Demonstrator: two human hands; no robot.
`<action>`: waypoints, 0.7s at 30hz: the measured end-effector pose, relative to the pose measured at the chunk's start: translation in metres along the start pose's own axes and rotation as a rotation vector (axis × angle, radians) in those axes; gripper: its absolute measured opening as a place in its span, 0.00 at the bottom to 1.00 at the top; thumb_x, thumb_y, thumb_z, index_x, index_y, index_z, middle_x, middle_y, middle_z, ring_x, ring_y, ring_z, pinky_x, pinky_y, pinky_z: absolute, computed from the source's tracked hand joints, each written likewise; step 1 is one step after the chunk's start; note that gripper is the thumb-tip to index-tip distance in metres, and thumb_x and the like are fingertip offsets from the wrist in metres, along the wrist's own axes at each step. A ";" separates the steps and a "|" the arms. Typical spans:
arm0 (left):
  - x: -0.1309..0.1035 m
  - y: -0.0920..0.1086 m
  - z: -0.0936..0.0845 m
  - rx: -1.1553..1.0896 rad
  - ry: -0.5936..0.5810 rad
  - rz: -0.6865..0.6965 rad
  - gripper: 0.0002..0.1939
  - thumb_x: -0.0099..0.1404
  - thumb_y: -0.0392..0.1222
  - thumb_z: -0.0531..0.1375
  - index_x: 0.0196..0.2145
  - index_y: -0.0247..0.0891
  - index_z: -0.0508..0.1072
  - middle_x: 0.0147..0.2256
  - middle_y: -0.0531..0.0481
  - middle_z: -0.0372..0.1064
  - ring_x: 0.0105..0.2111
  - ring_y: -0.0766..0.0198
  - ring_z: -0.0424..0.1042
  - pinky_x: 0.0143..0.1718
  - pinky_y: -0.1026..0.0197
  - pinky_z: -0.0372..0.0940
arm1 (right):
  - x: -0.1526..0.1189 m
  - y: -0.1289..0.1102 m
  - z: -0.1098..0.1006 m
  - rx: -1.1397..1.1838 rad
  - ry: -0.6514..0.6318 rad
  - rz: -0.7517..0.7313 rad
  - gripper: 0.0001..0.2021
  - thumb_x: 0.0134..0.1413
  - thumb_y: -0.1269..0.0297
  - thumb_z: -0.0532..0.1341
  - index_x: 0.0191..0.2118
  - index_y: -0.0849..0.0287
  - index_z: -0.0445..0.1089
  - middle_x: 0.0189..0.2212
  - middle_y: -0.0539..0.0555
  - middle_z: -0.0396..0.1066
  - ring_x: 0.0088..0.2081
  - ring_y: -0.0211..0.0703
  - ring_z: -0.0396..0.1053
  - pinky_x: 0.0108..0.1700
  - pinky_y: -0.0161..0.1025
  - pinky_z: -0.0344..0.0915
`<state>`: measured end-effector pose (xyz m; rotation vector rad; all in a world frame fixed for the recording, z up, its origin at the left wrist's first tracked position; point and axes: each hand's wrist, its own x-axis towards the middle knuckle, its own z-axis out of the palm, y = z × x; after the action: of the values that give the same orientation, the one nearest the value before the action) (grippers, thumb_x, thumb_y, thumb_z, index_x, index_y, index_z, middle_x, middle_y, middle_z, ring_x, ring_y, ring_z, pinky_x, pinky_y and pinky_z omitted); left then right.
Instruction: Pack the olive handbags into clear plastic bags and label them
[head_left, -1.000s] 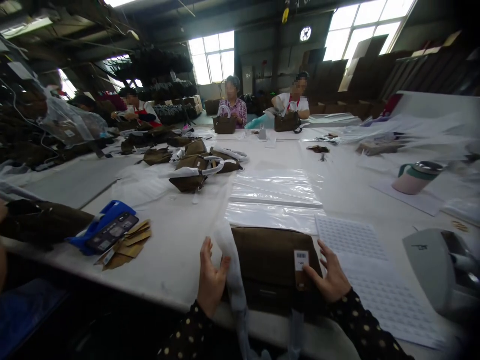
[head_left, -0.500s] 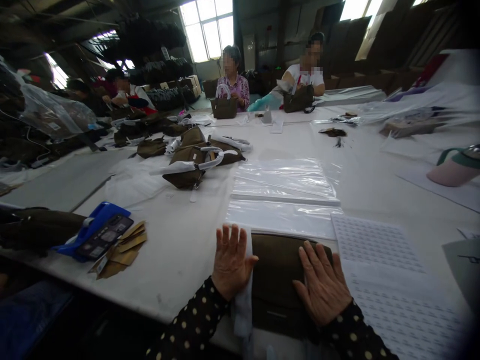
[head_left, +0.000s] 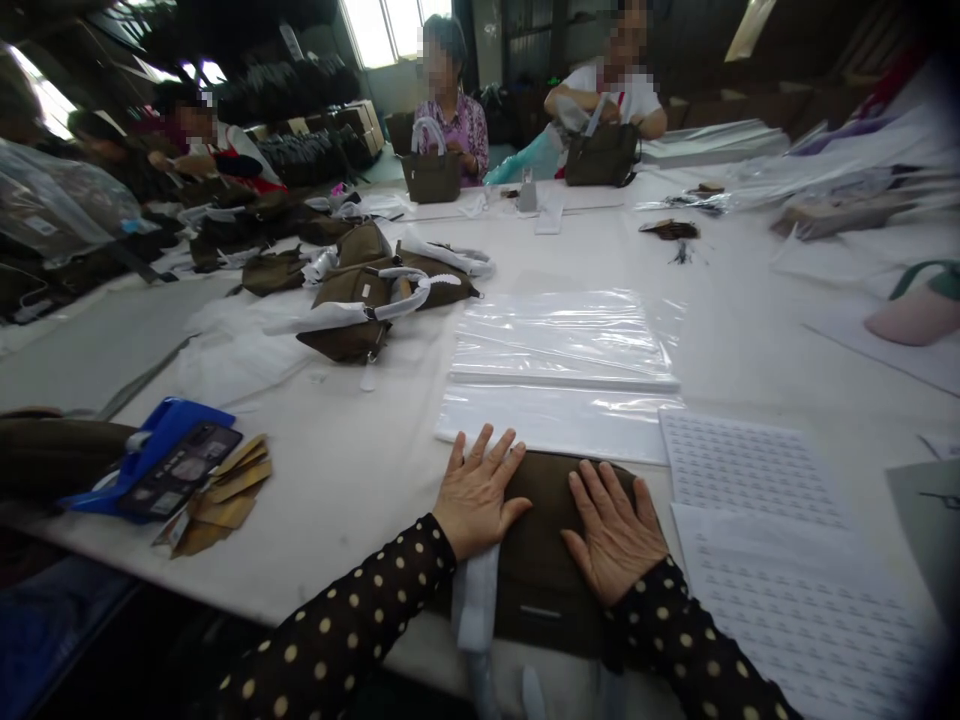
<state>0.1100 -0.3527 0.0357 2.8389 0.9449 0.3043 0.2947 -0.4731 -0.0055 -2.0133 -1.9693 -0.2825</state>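
An olive-brown handbag (head_left: 541, 575) lies flat on the white table in front of me. Across its upper left edge rests my left hand (head_left: 480, 495), open, with the fingers spread. My right hand (head_left: 616, 530) is pressed flat on the bag's right half, its fingers also apart. A strap in white wrapping (head_left: 475, 600) runs down along the bag's left side, below my left hand. Just beyond the fingertips is a stack of clear plastic bags (head_left: 559, 420).
Printed sheets (head_left: 757, 470) lie to the right. Left are brown paper tags (head_left: 232, 500) and a blue holder (head_left: 172, 430). More handbags (head_left: 360, 300) with wrapped handles lie farther off. Across the table sit co-workers, two with upright bags (head_left: 431, 178).
My left hand has moved right, further onto the handbag, and my right hand has shifted slightly left. The view has tilted down a little.
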 end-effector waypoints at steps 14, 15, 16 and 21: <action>0.033 -0.087 -0.028 -0.456 0.208 -0.324 0.20 0.66 0.49 0.45 0.45 0.36 0.69 0.43 0.44 0.69 0.43 0.61 0.68 0.47 0.58 0.61 | 0.050 0.104 -0.066 0.384 0.068 -0.059 0.26 0.55 0.55 0.53 0.59 0.53 0.52 0.57 0.56 0.55 0.57 0.49 0.54 0.58 0.49 0.54; 0.049 -0.094 -0.017 -0.393 0.111 -0.306 0.18 0.65 0.49 0.49 0.42 0.37 0.71 0.39 0.46 0.71 0.39 0.62 0.69 0.44 0.60 0.62 | 0.063 0.113 -0.052 0.418 0.019 -0.075 0.24 0.56 0.55 0.52 0.58 0.54 0.54 0.56 0.56 0.57 0.56 0.47 0.56 0.57 0.48 0.55; 0.066 -0.100 -0.005 -0.355 0.025 -0.270 0.15 0.61 0.49 0.54 0.37 0.38 0.73 0.35 0.48 0.72 0.36 0.62 0.69 0.42 0.61 0.62 | 0.075 0.119 -0.034 0.444 -0.050 -0.092 0.24 0.56 0.55 0.51 0.57 0.56 0.56 0.56 0.57 0.57 0.56 0.46 0.57 0.57 0.47 0.56; 0.128 -0.118 0.038 -0.258 -0.240 -0.168 0.07 0.48 0.44 0.65 0.23 0.37 0.75 0.26 0.49 0.71 0.31 0.62 0.69 0.32 0.65 0.61 | 0.101 0.122 0.056 0.318 -0.480 -0.061 0.30 0.51 0.49 0.53 0.54 0.67 0.62 0.55 0.64 0.57 0.57 0.53 0.55 0.58 0.47 0.53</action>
<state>0.1513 -0.1844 -0.0048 2.4766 1.0030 0.0589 0.4158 -0.3598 -0.0318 -1.9347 -2.1732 0.5193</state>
